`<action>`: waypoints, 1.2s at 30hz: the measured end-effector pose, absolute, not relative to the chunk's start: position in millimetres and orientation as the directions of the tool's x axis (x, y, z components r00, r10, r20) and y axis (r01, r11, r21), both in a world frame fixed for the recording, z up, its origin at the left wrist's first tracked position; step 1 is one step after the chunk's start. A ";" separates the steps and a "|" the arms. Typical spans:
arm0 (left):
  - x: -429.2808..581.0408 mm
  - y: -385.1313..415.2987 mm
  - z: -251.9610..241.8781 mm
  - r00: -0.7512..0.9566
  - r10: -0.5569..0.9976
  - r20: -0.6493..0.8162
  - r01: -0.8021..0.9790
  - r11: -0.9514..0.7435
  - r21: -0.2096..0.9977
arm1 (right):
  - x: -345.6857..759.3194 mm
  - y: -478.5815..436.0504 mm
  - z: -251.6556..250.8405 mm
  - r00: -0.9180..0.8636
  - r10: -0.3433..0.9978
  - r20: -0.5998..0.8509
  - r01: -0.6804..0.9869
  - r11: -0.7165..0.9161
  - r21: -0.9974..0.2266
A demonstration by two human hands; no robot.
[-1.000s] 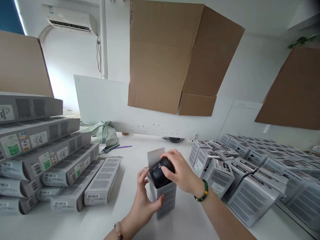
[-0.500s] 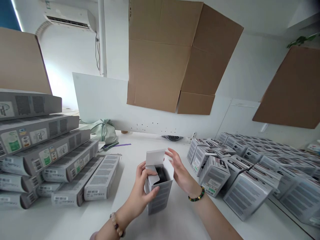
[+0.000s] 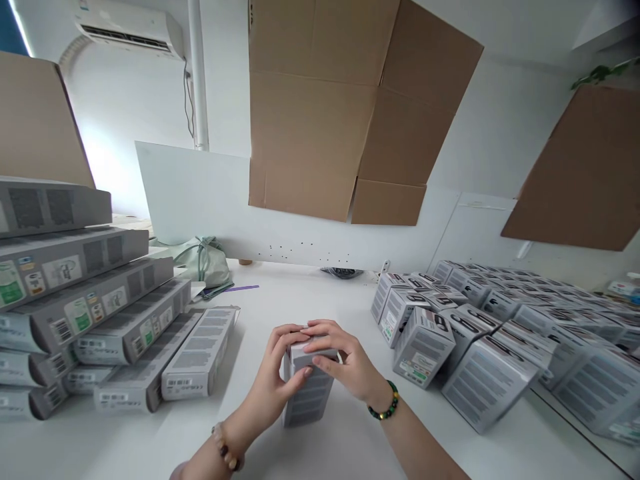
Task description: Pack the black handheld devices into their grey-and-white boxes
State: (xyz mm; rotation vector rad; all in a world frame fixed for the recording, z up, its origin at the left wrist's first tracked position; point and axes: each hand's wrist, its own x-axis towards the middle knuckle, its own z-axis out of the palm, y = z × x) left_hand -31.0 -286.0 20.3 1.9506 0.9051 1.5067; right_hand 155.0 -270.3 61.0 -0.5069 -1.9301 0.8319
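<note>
A grey printed carton [image 3: 309, 398] stands upright on the white table in front of me, its top flaps folded down. My left hand [image 3: 279, 367] wraps round the carton's upper left side, thumb on the near face and fingers over the top edge. Across the top and upper right edge lies my right hand [image 3: 340, 357], its fingers bent and pressing on the lid. The fingertips of both hands meet near the back of the top. Whatever lies inside the carton is hidden now.
Flat-lying grey cartons [image 3: 117, 307] are stacked at the left, one single carton [image 3: 200, 357] nearest me. Rows of upright cartons [image 3: 493, 380] fill the right. A pale green drawstring bag [image 3: 203, 261] lies at the back of the white table [image 3: 285, 287].
The carton's raised top flaps have been folded down, covering the dark item that showed inside. My right hand has moved left onto the top; my left hand still holds the side.
</note>
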 end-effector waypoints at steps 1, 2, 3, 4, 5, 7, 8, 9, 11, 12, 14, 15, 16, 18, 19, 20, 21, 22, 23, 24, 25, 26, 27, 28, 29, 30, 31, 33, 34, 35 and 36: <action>-30.8 -285.8 19.7 0.159 0.761 0.629 0.197 -0.649 0.735 | 154.4 -269.5 60.3 -0.457 0.645 0.612 -0.008 0.685 -0.729; -30.5 -285.5 18.7 0.159 0.759 0.631 0.196 -0.651 0.733 | 154.5 -268.6 60.2 -0.456 0.640 0.619 -0.020 0.688 -0.726; -30.3 -284.8 17.4 0.163 0.755 0.635 0.193 -0.656 0.730 | 155.2 -267.5 60.4 -0.462 0.630 0.624 -0.024 0.694 -0.719; -30.2 -283.9 15.8 0.172 0.747 0.642 0.190 -0.664 0.723 | 156.6 -266.4 60.9 -0.474 0.617 0.628 -0.021 0.705 -0.709; -30.4 -282.8 14.2 0.184 0.739 0.648 0.188 -0.674 0.715 | 158.5 -265.4 61.4 -0.488 0.600 0.634 -0.013 0.721 -0.693; -31.1 -280.2 10.8 0.208 0.724 0.658 0.190 -0.690 0.699 | 162.7 -263.6 61.3 -0.517 0.568 0.641 0.013 0.753 -0.657; -31.5 -278.8 9.1 0.214 0.721 0.659 0.189 -0.693 0.696 | 164.5 -262.8 60.4 -0.531 0.561 0.635 0.034 0.763 -0.645; -32.0 -277.6 7.5 0.210 0.719 0.663 0.188 -0.695 0.694 | 165.7 -262.0 58.7 -0.550 0.558 0.622 0.060 0.769 -0.637; -32.6 -276.3 4.8 0.174 0.716 0.676 0.180 -0.698 0.693 | 165.8 -261.0 53.7 -0.587 0.559 0.585 0.122 0.776 -0.619; -32.7 -276.4 3.8 0.153 0.715 0.683 0.176 -0.699 0.693 | 164.6 -261.2 50.7 -0.602 0.561 0.568 0.153 0.780 -0.607; -32.2 -277.8 2.9 0.133 0.719 0.683 0.168 -0.695 0.699 | 160.6 -264.9 45.1 -0.600 0.560 0.571 0.208 0.799 -0.565; -31.6 -278.9 2.8 0.137 0.727 0.673 0.162 -0.686 0.709 | 158.5 -268.9 43.0 -0.575 0.559 0.597 0.236 0.812 -0.534; -30.9 -279.9 2.8 0.155 0.737 0.658 0.152 -0.676 0.721 | 157.0 -274.5 41.4 -0.537 0.558 0.632 0.271 0.824 -0.497; -29.6 -280.9 2.3 0.182 0.748 0.639 0.111 -0.661 0.742 | 158.3 -290.1 39.2 -0.444 0.552 0.706 0.375 0.830 -0.413; -29.3 -280.5 1.8 0.181 0.750 0.636 0.085 -0.657 0.750 | 162.1 -299.3 37.9 -0.397 0.551 0.734 0.446 0.815 -0.371; -29.2 -279.5 1.0 0.171 0.752 0.636 0.064 -0.653 0.755 | 168.7 -308.6 35.9 -0.350 0.553 0.756 0.526 0.784 -0.330; -29.3 -278.1 0.1 0.152 0.755 0.638 0.057 -0.651 0.757 | 178.3 -317.5 33.1 -0.297 0.554 0.778 0.611 0.736 -0.291; -29.7 -276.4 -0.9 0.128 0.761 0.636 0.066 -0.647 0.760 | 190.8 -325.3 29.3 -0.236 0.551 0.801 0.694 0.672 -0.258; -30.2 -274.7 -1.8 0.099 0.770 0.630 0.087 -0.638 0.765 | 205.9 -331.7 24.8 -0.172 0.540 0.824 0.768 0.597 -0.231; -30.6 -273.3 -2.6 0.071 0.779 0.624 0.113 -0.627 0.770 | 223.0 -336.3 19.9 -0.107 0.525 0.845 0.832 0.513 -0.213; -30.9 -272.5 -3.3 0.045 0.785 0.618 0.138 -0.618 0.774 | 241.1 -339.3 15.2 -0.055 0.510 0.858 0.882 0.428 -0.198; -30.7 -272.2 -3.8 0.022 0.787 0.617 0.161 -0.612 0.774 | 259.0 -340.8 11.0 -0.025 0.509 0.860 0.920 0.348 -0.180; -30.1 -272.5 -4.2 0.006 0.786 0.618 0.186 -0.608 0.772 | 275.4 -341.3 7.9 -0.020 0.520 0.854 0.945 0.289 -0.154; -29.0 -273.4 -4.2 -0.001 0.783 0.622 0.218 -0.607 0.765 | 289.2 -341.2 6.0 -0.029 0.541 0.841 0.960 0.250 -0.127; -27.6 -274.5 -3.8 0.002 0.779 0.628 0.257 -0.607 0.752 | 299.6 -340.9 5.3 -0.043 0.564 0.824 0.968 0.229 -0.106; -26.3 -275.7 -2.8 0.012 0.778 0.628 0.308 -0.600 0.738 | 305.9 -340.6 5.8 -0.055 0.578 0.814 0.969 0.228 -0.096; -25.4 -276.4 -1.1 0.023 0.783 0.621 0.369 -0.584 0.723 | 308.0 -340.6 7.2 -0.057 0.575 0.816 0.966 0.239 -0.101; -27.3 -275.6 4.9 0.039 0.790 0.612 0.520 -0.539 0.663 | 301.5 -341.2 11.1 -0.034 0.519 0.854 0.944 0.297 -0.143; -31.1 -273.6 9.0 0.035 0.783 0.621 0.617 -0.505 0.603 | 294.2 -341.5 13.2 -0.019 0.482 0.876 0.924 0.343 -0.168; -37.4 -270.8 13.5 0.025 0.770 0.637 0.723 -0.454 0.521 | 285.2 -341.5 15.0 -0.014 0.452 0.892 0.898 0.398 -0.188; -45.9 -267.2 17.8 0.005 0.749 0.662 0.824 -0.378 0.422 | 275.3 -341.1 16.5 -0.020 0.439 0.898 0.866 0.457 -0.204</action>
